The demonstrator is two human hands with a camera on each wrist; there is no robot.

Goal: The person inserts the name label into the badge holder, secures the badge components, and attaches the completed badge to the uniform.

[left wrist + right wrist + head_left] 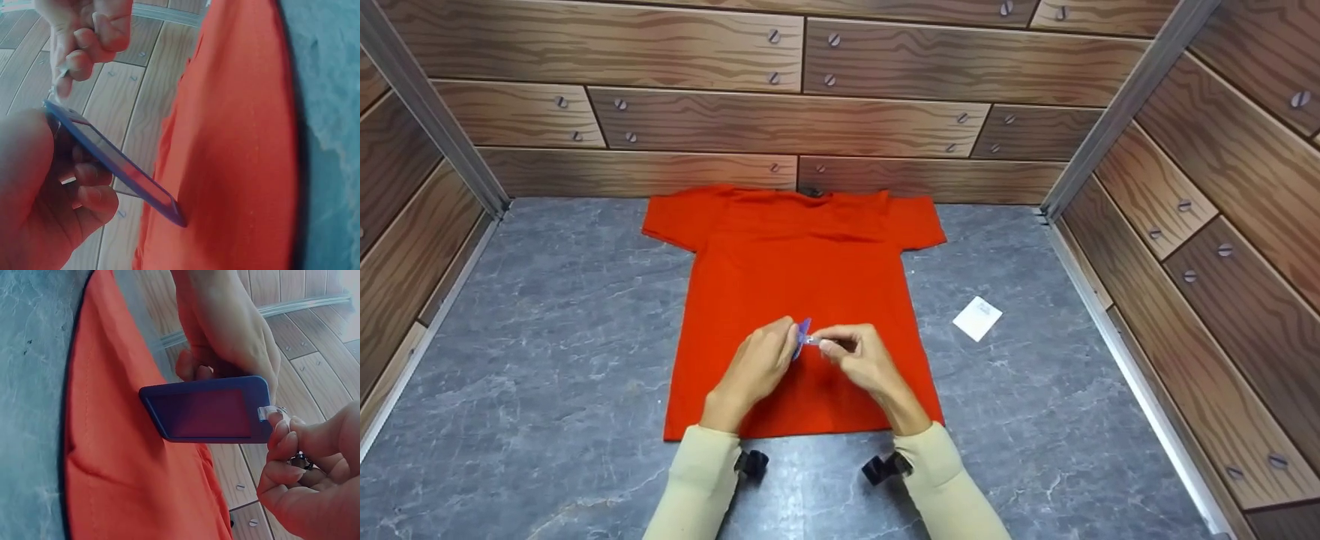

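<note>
Above the lower half of a red T-shirt (802, 277), both hands work on a blue-purple badge holder (205, 410) with a clear window. My left hand (760, 356) pinches the holder near its slotted end, as the left wrist view shows with the holder (118, 163) slanting down from the thumb. A clear strap (271, 413) runs through that end. My right hand (866, 360) pinches the strap between thumb and forefinger. In the right wrist view a metal clip (301, 460) shows among the curled fingers of that hand. The T-shirt lies flat, sleeves spread, collar at the far wall.
A small white card (977, 319) lies on the grey marbled floor (1035, 420) right of the shirt. Wood-patterned walls (690, 120) close off the back and both sides, with metal strips (1147, 412) along the edges.
</note>
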